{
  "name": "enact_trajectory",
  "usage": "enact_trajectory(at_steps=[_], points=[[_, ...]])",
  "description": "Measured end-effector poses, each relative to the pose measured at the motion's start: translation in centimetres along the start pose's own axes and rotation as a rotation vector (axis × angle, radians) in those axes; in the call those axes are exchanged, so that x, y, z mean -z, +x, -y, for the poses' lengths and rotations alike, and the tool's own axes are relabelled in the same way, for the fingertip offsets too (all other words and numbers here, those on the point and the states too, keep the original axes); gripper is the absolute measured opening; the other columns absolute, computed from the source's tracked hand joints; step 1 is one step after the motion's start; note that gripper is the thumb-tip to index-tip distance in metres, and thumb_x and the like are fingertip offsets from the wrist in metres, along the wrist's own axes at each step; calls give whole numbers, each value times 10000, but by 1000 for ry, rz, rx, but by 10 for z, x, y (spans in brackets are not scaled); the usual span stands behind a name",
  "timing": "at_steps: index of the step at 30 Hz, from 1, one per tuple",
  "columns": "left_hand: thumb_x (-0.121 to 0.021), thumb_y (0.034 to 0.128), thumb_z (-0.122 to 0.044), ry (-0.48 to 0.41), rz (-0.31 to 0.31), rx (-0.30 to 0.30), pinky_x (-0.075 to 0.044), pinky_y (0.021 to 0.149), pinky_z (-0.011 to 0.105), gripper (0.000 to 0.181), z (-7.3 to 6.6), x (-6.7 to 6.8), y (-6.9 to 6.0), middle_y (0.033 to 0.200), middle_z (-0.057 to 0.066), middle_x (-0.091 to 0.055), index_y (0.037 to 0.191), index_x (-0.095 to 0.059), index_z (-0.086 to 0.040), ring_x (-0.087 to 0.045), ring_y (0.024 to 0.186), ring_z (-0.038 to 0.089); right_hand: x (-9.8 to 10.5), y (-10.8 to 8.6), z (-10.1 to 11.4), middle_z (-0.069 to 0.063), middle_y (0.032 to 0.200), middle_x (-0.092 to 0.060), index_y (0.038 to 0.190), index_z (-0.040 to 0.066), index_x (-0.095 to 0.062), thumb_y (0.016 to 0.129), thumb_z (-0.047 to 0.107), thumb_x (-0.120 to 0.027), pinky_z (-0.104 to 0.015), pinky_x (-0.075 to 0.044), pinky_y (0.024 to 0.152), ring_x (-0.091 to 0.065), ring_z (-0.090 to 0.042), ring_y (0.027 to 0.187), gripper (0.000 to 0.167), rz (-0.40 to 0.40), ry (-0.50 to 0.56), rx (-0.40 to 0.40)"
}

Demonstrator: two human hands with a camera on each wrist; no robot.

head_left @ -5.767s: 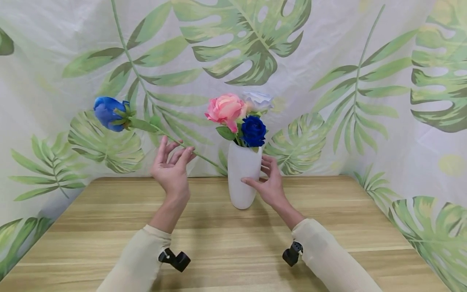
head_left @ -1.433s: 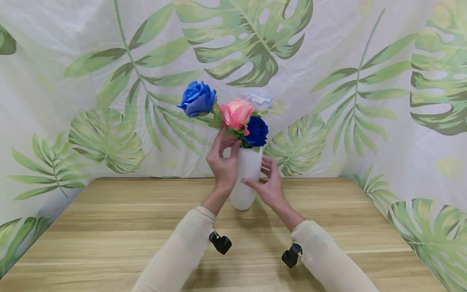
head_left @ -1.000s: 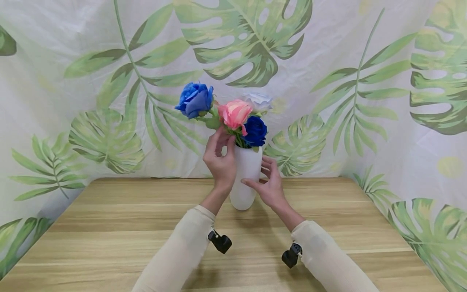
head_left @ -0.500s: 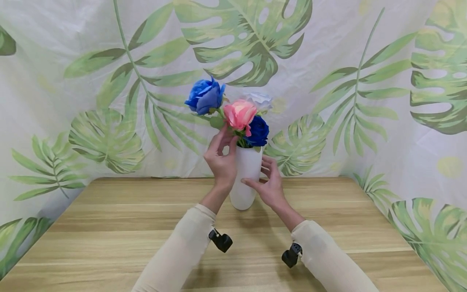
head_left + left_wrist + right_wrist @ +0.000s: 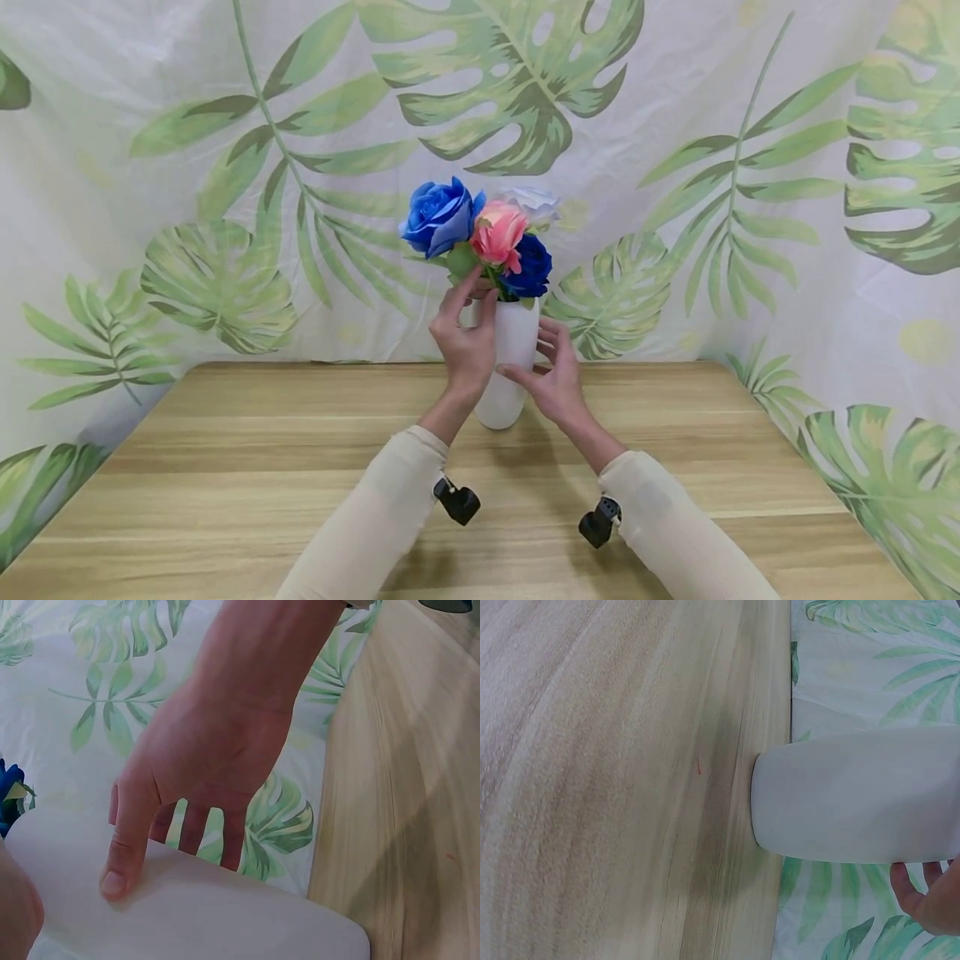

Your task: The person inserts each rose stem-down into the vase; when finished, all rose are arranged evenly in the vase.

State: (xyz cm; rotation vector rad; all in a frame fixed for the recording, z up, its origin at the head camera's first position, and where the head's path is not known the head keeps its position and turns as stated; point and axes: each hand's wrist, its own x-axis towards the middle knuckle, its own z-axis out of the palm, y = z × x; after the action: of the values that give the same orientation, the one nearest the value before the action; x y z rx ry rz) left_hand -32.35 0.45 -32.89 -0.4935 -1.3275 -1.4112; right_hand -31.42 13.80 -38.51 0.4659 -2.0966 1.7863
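Note:
A white vase (image 5: 510,350) stands upright on the table, holding a pink rose (image 5: 498,232), a dark blue rose (image 5: 529,267) and a white rose (image 5: 534,205). My left hand (image 5: 467,342) is at the vase's mouth, thumb and fingers pinching the stem of a brighter blue rose (image 5: 441,217); the stem's lower end is hidden. My right hand (image 5: 557,371) grips the vase's right side, thumb across its front and fingers behind. The left wrist view shows this right hand (image 5: 202,765) on the vase (image 5: 217,907). In the right wrist view, its fingers (image 5: 906,889) touch the vase's side.
A wood-grain table (image 5: 225,467) runs back to a white cloth (image 5: 600,50) printed with green leaves. Black wrist cameras (image 5: 457,502) hang under both sleeves.
Earlier, my left hand held the bright blue rose out to the left, stem slanting toward the vase. Now it leans beside the pink rose, slightly right of and lower than half a second ago. My right hand stays.

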Motion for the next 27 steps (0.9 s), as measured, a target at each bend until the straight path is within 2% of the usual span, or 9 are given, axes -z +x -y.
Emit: enact_trajectory(at_steps=[4, 7, 10, 14, 17, 21, 24, 27], points=[[-733, 914, 79, 42, -4, -20, -571, 734, 383, 291, -3, 2, 2, 945, 194, -755, 1204, -735, 56, -685, 840, 343, 0, 1, 1, -188, 1442, -506, 1473, 95, -400, 819, 62, -888, -592, -535, 1010, -553, -379, 1321, 817, -3, 0, -2], [-732, 914, 74, 95, -3, -35, -574, 647, 389, 281, -6, 6, 4, 913, 191, -749, 1194, -742, 54, -674, 772, 329, 0, 1, 1, -186, 1449, -501, 1473, 85, -398, 815, 58, -889, -585, -536, 1011, -551, -375, 1323, 821, -3, -1, -3], [-725, 927, 46, 164, 18, -41, -578, 562, 401, 270, -10, 9, 5, 879, 184, -735, 1195, -745, 43, -667, 716, 304, 0, 1, 2, -184, 1456, -497, 1472, 78, -397, 814, 56, -890, -582, -537, 1013, -550, -374, 1325, 822, -2, -2, -4], [-718, 935, 21, 219, 45, -44, -583, 528, 380, 248, -14, 13, 8, 804, 167, -704, 1181, -751, 40, -647, 651, 272, 0, 1, 2, -183, 1465, -489, 1474, 75, -393, 816, 61, -889, -592, -528, 1023, -545, -379, 1329, 824, 0, -3, -7], [-729, 917, 43, 187, 21, -58, -572, 528, 298, 194, -16, 14, 12, 772, 174, -679, 1107, -766, 59, -648, 629, 280, 0, 1, 1, -186, 1471, -481, 1477, 75, -388, 818, 61, -887, -605, -516, 1034, -534, -389, 1336, 826, 3, 2, -10], [-745, 898, 80, 69, -45, -47, -575, 583, 163, 156, -18, 13, 21, 855, 225, -674, 1051, -754, 104, -693, 675, 338, -1, 1, 0, -187, 1469, -480, 1476, 75, -391, 817, 58, -887, -614, -506, 1041, -526, -399, 1340, 825, 0, 8, -13], [-748, 889, 100, 1, -68, -9, -596, 678, 146, 214, -21, 12, 28, 953, 252, -690, 1101, -734, 129, -718, 745, 375, -1, 1, 1, -192, 1464, -482, 1474, 72, -394, 817, 60, -886, -612, -511, 1036, -531, -398, 1337, 821, -4, 1, -10], [-752, 884, 105, -6, -61, 32, -603, 735, 160, 287, -24, 10, 33, 1015, 259, -717, 1167, -714, 134, -729, 799, 381, -1, 0, 2, -198, 1460, -483, 1474, 70, -393, 819, 58, -882, -609, -517, 1029, -535, -396, 1334, 818, -6, -10, -6]])
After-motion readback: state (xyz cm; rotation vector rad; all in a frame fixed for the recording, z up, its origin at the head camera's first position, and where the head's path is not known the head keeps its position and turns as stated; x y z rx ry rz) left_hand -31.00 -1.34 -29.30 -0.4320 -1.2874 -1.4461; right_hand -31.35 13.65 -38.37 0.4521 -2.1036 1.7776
